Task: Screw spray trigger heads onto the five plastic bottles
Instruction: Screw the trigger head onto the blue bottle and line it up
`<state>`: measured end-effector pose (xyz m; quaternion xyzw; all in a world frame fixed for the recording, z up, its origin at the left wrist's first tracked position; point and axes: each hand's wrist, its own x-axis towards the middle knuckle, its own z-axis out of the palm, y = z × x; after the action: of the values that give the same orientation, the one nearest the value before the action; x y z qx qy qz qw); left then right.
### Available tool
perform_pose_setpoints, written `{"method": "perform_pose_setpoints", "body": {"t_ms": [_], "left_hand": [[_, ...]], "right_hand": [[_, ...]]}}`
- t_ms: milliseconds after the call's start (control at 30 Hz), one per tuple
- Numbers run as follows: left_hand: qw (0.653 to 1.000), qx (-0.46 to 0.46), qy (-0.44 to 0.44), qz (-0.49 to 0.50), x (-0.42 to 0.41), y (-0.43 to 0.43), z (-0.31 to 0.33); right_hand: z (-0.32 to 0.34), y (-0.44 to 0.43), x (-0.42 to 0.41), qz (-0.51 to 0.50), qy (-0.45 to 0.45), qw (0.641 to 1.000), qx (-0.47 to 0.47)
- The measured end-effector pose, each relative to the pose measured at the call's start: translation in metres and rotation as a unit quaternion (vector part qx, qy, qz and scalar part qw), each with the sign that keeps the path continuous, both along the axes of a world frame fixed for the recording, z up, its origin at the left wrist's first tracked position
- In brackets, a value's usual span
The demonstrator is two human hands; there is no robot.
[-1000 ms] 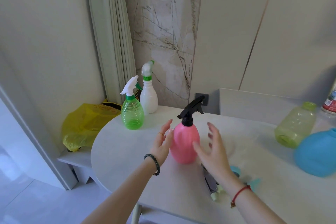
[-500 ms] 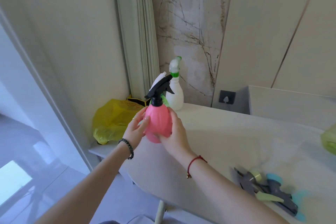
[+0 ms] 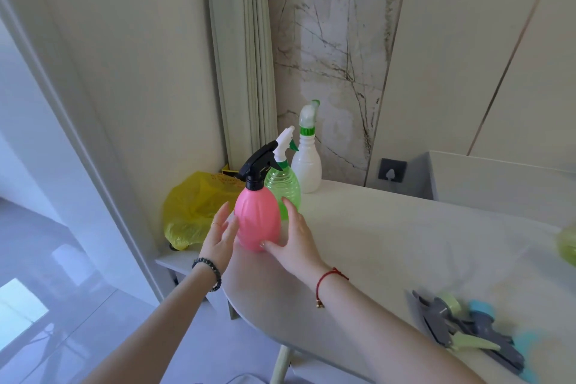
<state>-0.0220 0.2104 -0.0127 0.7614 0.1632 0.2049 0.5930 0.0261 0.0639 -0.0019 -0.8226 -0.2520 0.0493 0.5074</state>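
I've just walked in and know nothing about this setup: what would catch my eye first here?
Probably the pink bottle with its black trigger head, standing near the table's left edge between the left hand and right hand. Behind it stand a green bottle and a white bottle, both capped. Loose trigger heads lie at the lower right.

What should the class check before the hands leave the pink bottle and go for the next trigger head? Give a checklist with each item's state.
1. Pink bottle upright on the table: ok.
2. Black head seated on its neck: ok; tightness: cannot tell.
3. Left hand and right hand open beside it, not gripping: ok.
4. Pink bottle well in from the table edge: not ok, it stands close to it.
5. Green bottle and white bottle already capped: ok.
6. Loose heads within reach: ok.
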Motion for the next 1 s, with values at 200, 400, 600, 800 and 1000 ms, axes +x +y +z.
{"method": "perform_pose_setpoints", "body": {"t_ms": [200, 400, 600, 800, 1000], "left_hand": [[0.982, 0.111, -0.146, 0.039, -0.031, -0.07, 0.007], [0.974, 0.067, -0.106, -0.187, 0.005, -0.2, 0.038], [0.937, 0.002, -0.039, -0.346, 0.038, -0.336, 0.051], [0.898, -0.01, 0.053, -0.436, 0.064, -0.435, 0.037], [0.879, -0.02, 0.102, -0.466, 0.095, -0.494, 0.024]], "right_hand": [[0.014, -0.09, -0.008, -0.003, -0.044, 0.999, -0.003], [0.046, -0.222, -0.005, -0.109, -0.08, 0.991, 0.019], [0.06, -0.37, -0.004, -0.269, -0.142, 0.953, 0.017], [0.033, -0.463, -0.006, -0.41, -0.153, 0.898, -0.042], [0.006, -0.484, 0.021, -0.38, -0.01, 0.923, 0.053]]}}
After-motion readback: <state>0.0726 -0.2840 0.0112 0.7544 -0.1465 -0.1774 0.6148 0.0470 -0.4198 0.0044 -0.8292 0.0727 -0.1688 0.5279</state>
